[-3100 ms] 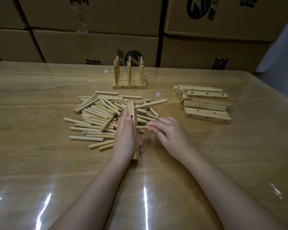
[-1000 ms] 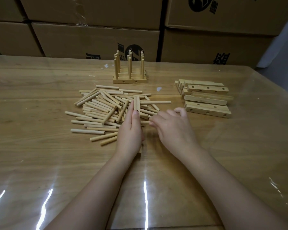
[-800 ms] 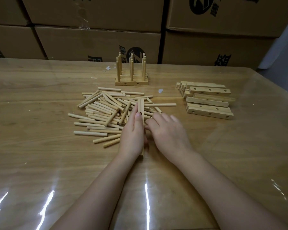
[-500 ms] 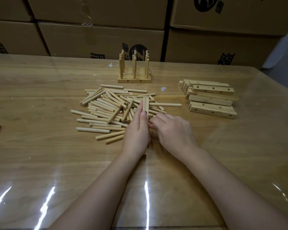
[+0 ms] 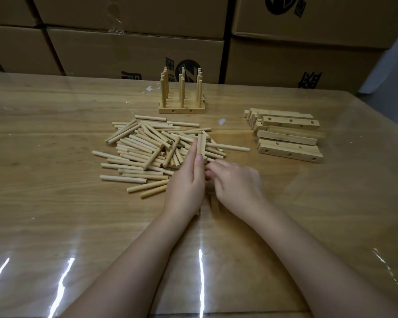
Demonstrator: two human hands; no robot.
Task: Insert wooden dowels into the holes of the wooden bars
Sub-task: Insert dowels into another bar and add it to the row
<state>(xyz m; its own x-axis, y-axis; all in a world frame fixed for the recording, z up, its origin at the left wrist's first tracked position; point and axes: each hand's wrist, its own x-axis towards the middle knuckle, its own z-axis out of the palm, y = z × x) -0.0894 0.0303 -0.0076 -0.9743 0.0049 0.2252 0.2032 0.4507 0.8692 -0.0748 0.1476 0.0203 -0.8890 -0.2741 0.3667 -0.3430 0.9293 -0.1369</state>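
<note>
Left hand [image 5: 186, 180]: I'm clamping a wooden bar [image 5: 201, 144] on edge, its far end poking out past my fingertips over the pile.
Right hand [image 5: 236, 180]: fingers curled in against the bar's right side; whether they pinch a dowel I can't tell, it's hidden.
Loose dowels [image 5: 147, 152]: a scattered heap mid-table, just left of my hands.
Spare bars [image 5: 287, 134]: stacked toward the right edge of the table [image 5: 55, 226], well apart from the heap.
Finished bars [image 5: 182, 109]: near the far edge, dowels standing upright.
Cardboard boxes [image 5: 136, 47]: stacked behind the far edge.
</note>
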